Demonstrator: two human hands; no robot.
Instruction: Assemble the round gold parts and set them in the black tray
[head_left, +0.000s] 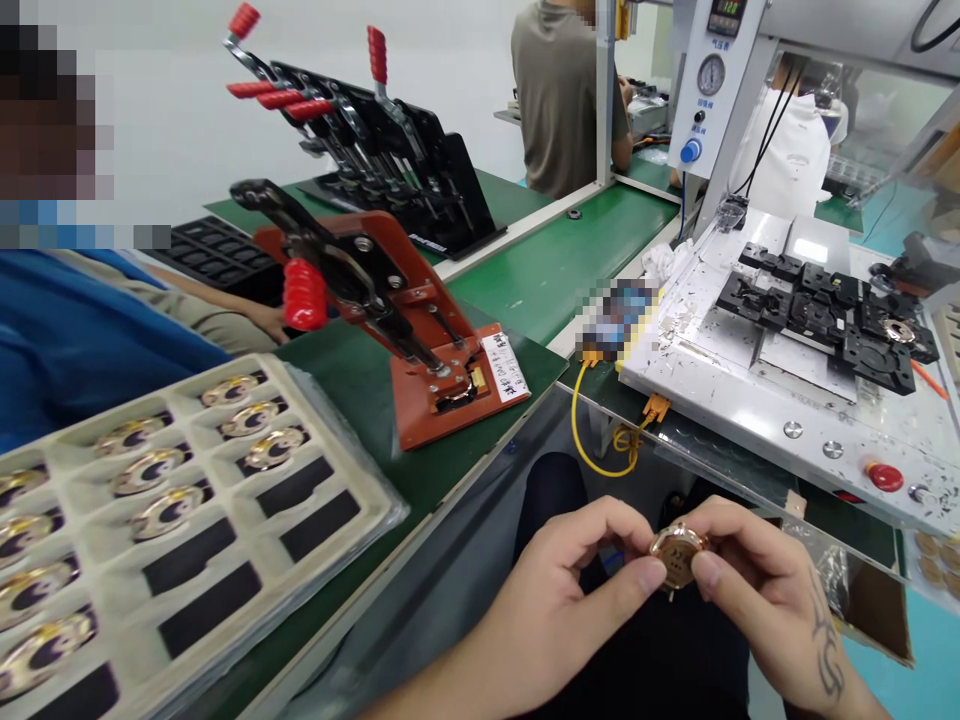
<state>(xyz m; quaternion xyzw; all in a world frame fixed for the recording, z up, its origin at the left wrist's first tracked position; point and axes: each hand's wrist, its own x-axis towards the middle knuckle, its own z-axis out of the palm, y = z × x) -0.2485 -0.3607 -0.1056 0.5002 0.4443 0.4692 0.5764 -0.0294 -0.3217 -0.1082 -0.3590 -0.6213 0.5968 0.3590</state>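
Note:
A round gold-coloured watch case [676,556] is held above my lap, its flat face with printed marks turned up toward me. My left hand [577,570] pinches its left edge between thumb and forefinger. On the right edge, the thumb and forefinger of my right hand [757,580] grip it too. To the left, a beige tray [315,600] holds several gold watch cases [166,508] in its compartments; some compartments show only black inserts. Beyond the tray stands a reddish-brown hand press [442,330] with a red grip, a metal piece at its base.
Several toggle clamps with red handles stand on a black fixture [420,160] at the back. On the right is a white machine [750,420] bearing black fixtures [817,310] and a red button [885,475]. A yellow cable [577,430] hangs by the bench edge. A person in blue [82,340] sits at left.

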